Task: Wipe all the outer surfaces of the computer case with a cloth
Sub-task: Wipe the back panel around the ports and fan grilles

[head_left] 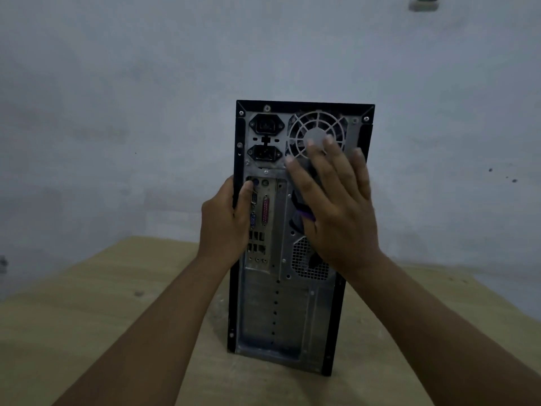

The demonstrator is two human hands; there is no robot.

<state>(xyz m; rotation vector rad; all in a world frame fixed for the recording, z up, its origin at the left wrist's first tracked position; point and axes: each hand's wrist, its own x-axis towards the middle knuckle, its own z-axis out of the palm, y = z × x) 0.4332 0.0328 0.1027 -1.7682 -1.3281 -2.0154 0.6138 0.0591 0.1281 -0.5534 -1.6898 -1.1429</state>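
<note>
The computer case (263, 312) stands upright on the wooden surface (102, 317), rear panel facing the camera. The left grip (225, 227) is curled round the case's left edge, thumb on the panel beside the ports (265, 212). The right grip (336, 206), fingers straight and spread, presses the dark cloth (298, 200) flat against the panel, fingertips overlapping the fan grille (307, 124). The cloth lies mostly hidden under the palm; a purple patch shows.

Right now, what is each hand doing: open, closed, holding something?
Left hand: grips the left edge of the computer case.
Right hand: open, fingers spread flat, pressing the cloth against the case's back.
</note>
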